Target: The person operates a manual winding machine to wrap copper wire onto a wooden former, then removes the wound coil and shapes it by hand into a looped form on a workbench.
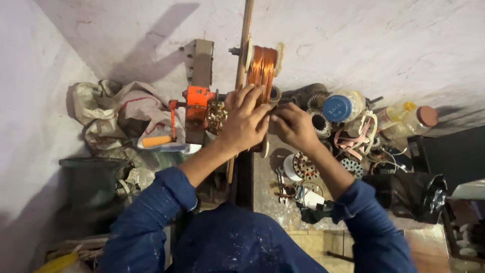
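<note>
We found both hands working at the copper wire spool (pixel 261 68), which sat on a spindle against the wall. The left hand (pixel 244 123) lay just below the spool, fingers curled over a small part we could not make out; the right hand (pixel 292 125), touching it, was pinched closed, its contents hidden. We judged the step to be wire handling at the orange hand winder (pixel 197 103), left of the spool; any next move called for steady tension. Right of the spool, stator cores (pixel 319 121), a blue-capped jar (pixel 341 107) and bottles (pixel 411 117) crowded the bench and hemmed in the right forearm.
</note>
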